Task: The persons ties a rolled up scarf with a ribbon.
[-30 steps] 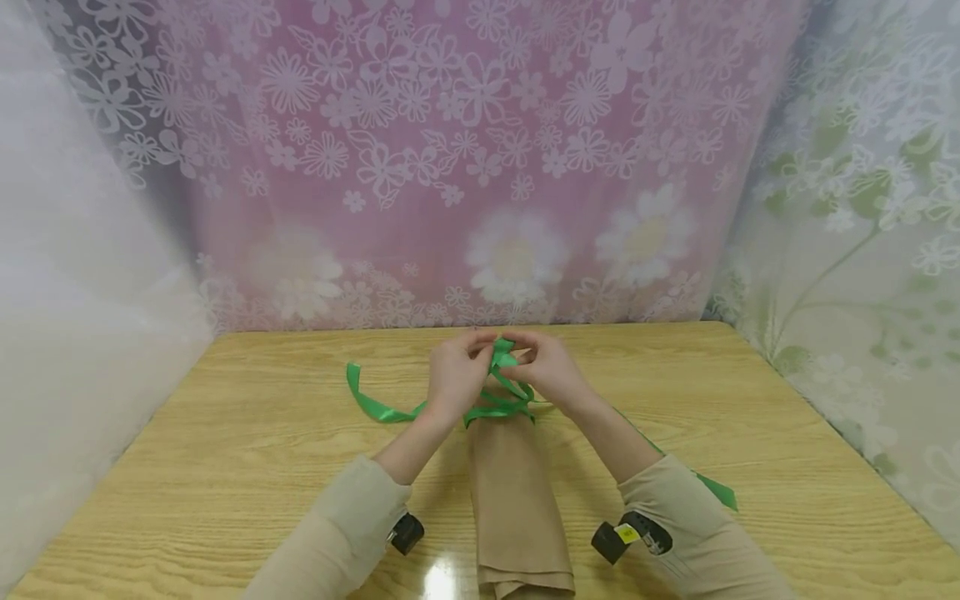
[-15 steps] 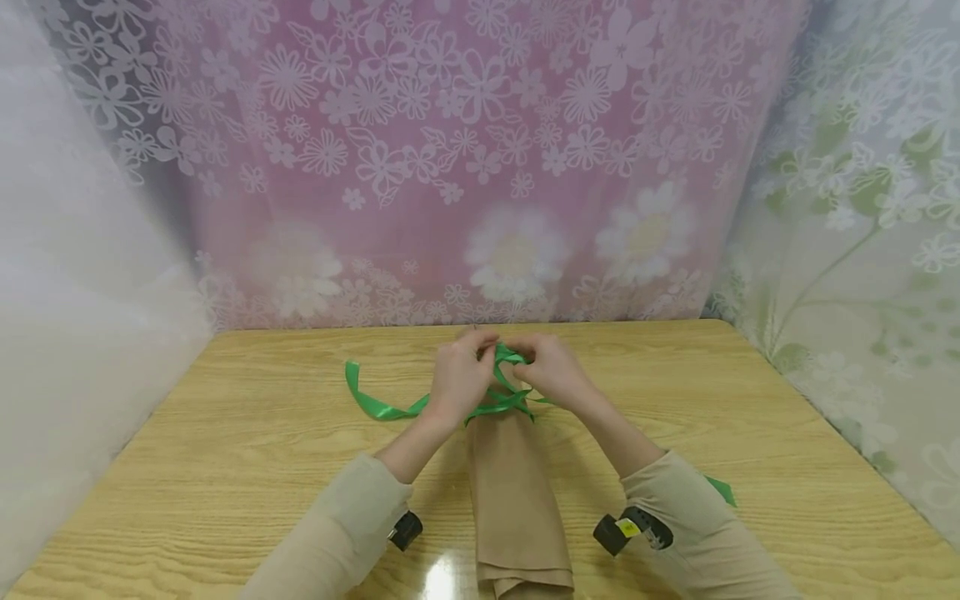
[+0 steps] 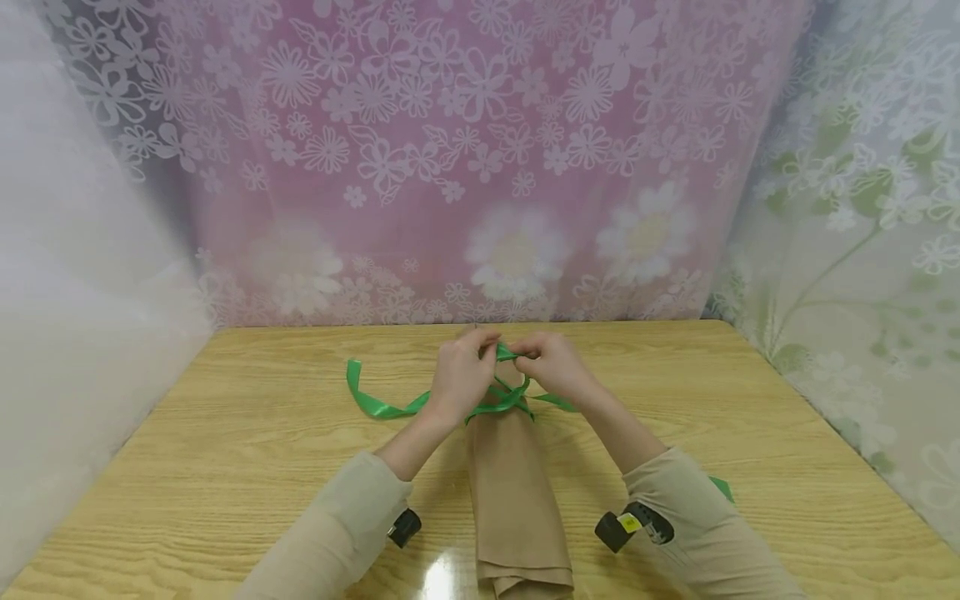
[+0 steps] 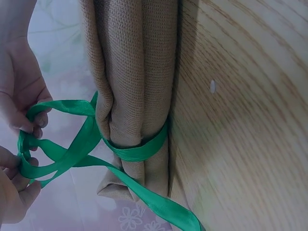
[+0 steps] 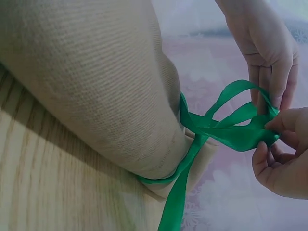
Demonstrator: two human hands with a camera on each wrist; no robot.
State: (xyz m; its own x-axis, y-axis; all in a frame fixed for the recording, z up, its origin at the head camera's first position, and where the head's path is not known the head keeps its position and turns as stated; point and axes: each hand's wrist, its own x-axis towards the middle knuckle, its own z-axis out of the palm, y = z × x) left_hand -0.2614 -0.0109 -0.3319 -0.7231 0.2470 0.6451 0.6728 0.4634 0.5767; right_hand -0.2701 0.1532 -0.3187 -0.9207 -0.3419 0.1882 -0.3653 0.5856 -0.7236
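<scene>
A rolled bundle of brown woven cloth (image 3: 517, 492) lies lengthwise on the table, with a green satin ribbon (image 4: 139, 150) wrapped around it near its far end. Above that band, the ribbon rises in loops (image 5: 231, 130) that cross each other. My left hand (image 3: 463, 377) pinches the looped ribbon between thumb and fingers. From the other side, my right hand (image 3: 558, 367) pinches the ribbon too, its fingertips close to the left hand's. In the right wrist view, the fingers of both hands meet at the tip of the loops and partly hide the ribbon there.
One loose ribbon tail (image 3: 375, 408) stretches left across the wooden table (image 3: 247, 483). Another tail end (image 3: 722, 488) shows beyond the right sleeve. Floral curtains (image 3: 450, 167) stand behind the table and along both sides.
My right hand has drawn a little away from the left and back, with ribbon between its fingers. The raised loops have changed shape. My left hand has barely moved.
</scene>
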